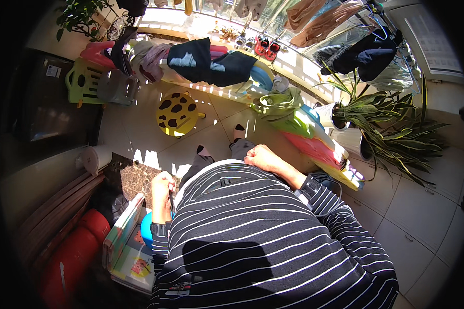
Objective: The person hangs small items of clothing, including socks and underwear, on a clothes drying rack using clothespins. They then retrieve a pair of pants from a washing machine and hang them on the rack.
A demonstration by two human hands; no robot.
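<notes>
My left hand (163,189) is at my left side with its fingers curled. A thin dark strip runs just below the fingers, and I cannot tell whether they hold it. My right hand (265,157) is closed in a fist at the front of my waist, beside the white hem (201,170) under my striped shirt (251,216). No object shows in that fist. Both wrists wear dark bands. Beyond the hands, my feet in dark-toed socks (239,132) stand on the tiles. A yellow stool (176,114) with brown spots stands ahead of them.
A low, colourful plastic barrier (309,148) curves ahead, with dark trousers (232,65) and a green cloth (280,102) over it. A green plastic chair (83,83) stands left. Potted snake plants (386,116) are right. Board books (125,251) and a red cylinder (69,258) lie left.
</notes>
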